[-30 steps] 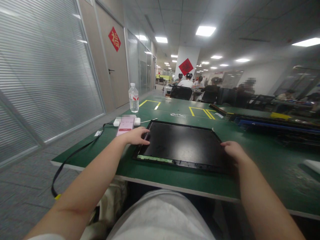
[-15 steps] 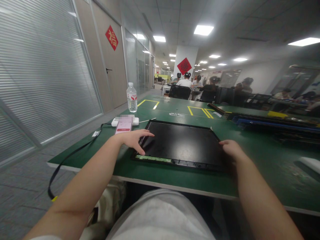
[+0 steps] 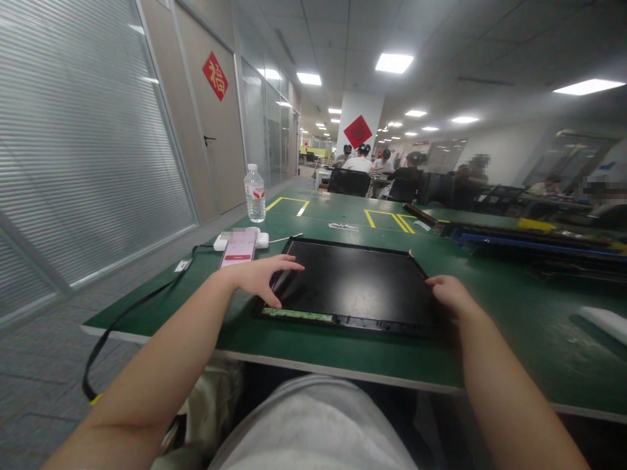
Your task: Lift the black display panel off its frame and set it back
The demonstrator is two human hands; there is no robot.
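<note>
Hands left (image 3: 261,277), right (image 3: 448,294), seemingly on panel (image 3: 353,284)

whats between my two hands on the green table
Head view: the flat black rectangular panel fills the stretch. The left hand lies spread on its left edge, the right hand rests at its right edge.

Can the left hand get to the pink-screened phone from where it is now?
Probably yes. The left hand rests open on the left edge of the black panel, and the phone lies just beyond it on the green table, with nothing between them.
</note>
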